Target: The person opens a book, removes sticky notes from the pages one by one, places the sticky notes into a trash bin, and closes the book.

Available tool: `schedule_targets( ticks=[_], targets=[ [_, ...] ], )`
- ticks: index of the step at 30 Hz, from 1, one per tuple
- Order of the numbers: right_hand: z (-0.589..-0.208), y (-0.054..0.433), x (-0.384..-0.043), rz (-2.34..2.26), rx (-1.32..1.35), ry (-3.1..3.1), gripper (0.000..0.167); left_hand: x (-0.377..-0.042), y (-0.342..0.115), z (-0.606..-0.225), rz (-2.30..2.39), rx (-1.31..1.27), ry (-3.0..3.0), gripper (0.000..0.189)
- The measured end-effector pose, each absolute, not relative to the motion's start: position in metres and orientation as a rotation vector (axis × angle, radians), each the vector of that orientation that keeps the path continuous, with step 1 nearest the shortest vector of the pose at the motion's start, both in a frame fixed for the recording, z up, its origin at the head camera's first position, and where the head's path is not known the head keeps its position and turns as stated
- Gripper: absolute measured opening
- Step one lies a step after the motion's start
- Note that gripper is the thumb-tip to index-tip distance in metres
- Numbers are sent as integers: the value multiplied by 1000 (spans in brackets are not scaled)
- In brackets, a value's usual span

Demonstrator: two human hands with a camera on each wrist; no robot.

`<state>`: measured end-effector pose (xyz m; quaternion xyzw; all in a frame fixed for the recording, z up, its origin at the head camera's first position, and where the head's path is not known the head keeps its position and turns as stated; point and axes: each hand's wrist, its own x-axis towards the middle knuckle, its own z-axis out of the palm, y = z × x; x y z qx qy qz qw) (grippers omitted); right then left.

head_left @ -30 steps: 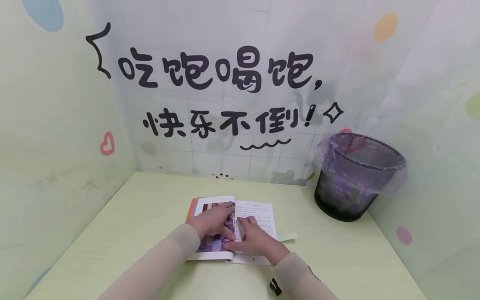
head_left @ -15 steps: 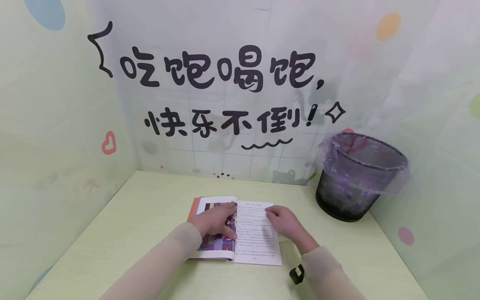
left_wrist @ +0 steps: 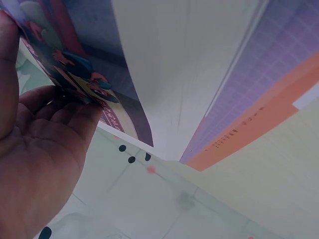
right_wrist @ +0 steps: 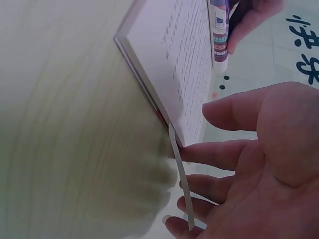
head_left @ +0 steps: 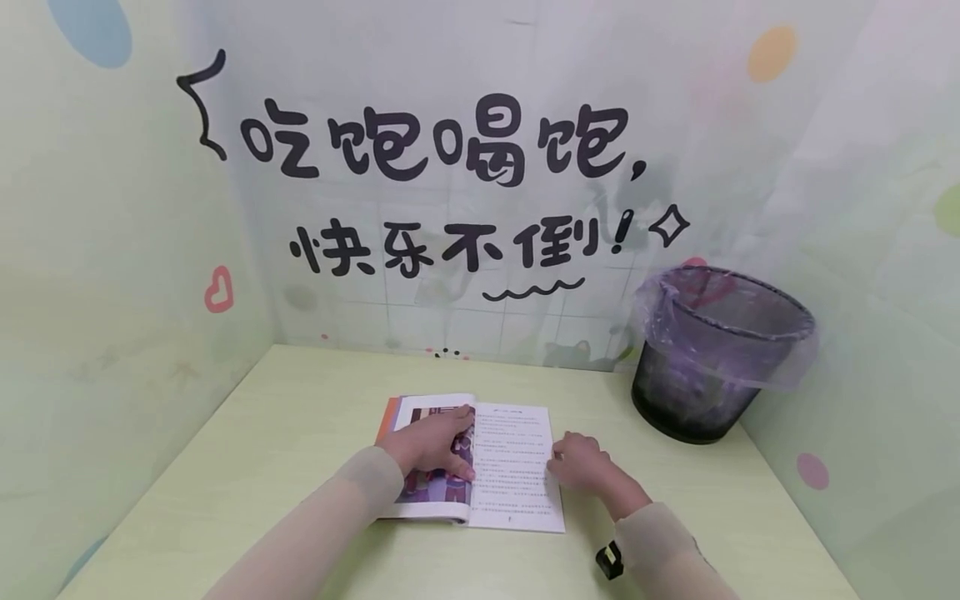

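An open book [head_left: 517, 492] lies on the table, a colour picture on its left page and printed text on its right. My left hand [head_left: 431, 442] rests across the picture page, fingers and thumb spread near the fold. The left wrist view shows this hand [left_wrist: 50, 144] beside the picture, with the orange cover flap [left_wrist: 249, 130] below the pages. At the book's right edge is my right hand [head_left: 588, 465]. In the right wrist view its thumb stands apart from the fingers, the index fingertip right at the page edge. A thin pale strip [right_wrist: 180, 167] sticks out from the book across those fingers.
A black waste bin [head_left: 675, 396] with a purple liner [head_left: 780, 358] stands at the back right. Printed walls enclose the table [head_left: 315, 392] at the back and sides. A small black object [head_left: 610, 560] sits by the right sleeve.
My right hand has moved from near the fold, over the right page, to the book's right edge and a little nearer. The left hand has stayed on the picture page.
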<state>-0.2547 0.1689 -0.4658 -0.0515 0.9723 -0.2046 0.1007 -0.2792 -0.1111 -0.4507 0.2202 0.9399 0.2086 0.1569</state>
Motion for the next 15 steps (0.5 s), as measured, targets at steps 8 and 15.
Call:
schedule_targets(
  ticks=[8,15],
  targets=[
    [-463,168,-251,-711,-214,2876,15,-280,-110,-452,601,620,2683,108],
    [-448,164,-254,-1232,-193,2665,49,-279,-112,-451,603,619,2686,107]
  ],
)
